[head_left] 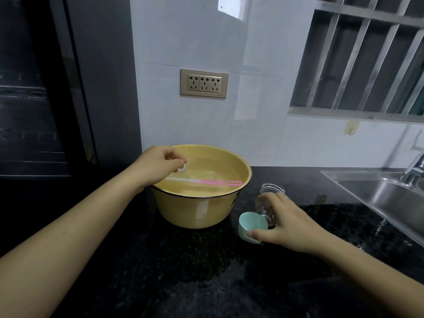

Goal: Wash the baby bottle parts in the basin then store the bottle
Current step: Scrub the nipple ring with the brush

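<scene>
A yellow basin [197, 210] holding water stands on the black counter. A pink-handled bottle brush [213, 182] lies in the water. My left hand [160, 165] hovers over the basin's left side, fingertips pinched on a small white bottle part [183, 169]. To the right of the basin stands a clear glass baby bottle [271, 191], open at the top. My right hand [286, 223] is in front of the bottle, holding a pale green cap [250, 227] tilted on its side between thumb and fingers; the fingers also touch the bottle's lower part.
A steel sink [385, 198] with a tap [413, 168] fills the right side. The white tiled wall behind carries a gold triple socket [204, 83]. A dark cabinet stands at the left. A barred window is at the upper right.
</scene>
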### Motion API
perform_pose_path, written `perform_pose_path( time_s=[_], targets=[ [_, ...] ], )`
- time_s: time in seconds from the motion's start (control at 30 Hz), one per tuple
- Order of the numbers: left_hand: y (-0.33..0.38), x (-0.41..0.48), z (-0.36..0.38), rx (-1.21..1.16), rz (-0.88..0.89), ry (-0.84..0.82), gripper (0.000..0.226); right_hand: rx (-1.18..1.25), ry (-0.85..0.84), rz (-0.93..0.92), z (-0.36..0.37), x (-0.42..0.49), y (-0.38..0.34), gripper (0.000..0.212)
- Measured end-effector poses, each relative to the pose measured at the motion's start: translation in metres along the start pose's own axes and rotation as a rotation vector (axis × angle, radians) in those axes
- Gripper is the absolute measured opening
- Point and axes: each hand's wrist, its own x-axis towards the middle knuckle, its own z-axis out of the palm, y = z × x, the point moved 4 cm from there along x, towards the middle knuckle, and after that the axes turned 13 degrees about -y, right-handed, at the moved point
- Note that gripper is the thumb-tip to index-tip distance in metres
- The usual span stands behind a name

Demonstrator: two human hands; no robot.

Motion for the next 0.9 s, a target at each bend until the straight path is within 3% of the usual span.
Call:
perform_pose_path(
  time_s=[0.2,0.37,0.63,0.9],
  targets=[
    [-0.005,0.008,-0.005,0.076,-0.019,0.003,0.012,0.159,0.229,-0.119,-0.045,0.02,-0.04,0.022],
    [-0.008,0.015,-0.006,0.205,-0.013,0.043,0.011,0.011,0.115,-0.179,-0.046,0.075,-0.066,0.008],
    [-0.016,0.027,-0.007,0.399,0.004,0.014,0.011,-0.294,-0.211,-0.06,-0.018,0.152,-0.076,0.048],
    [-0.026,0.058,-0.007,0.65,-0.009,-0.063,0.022,-0.435,-0.189,-0.126,-0.016,0.161,-0.076,0.035]
  ],
)
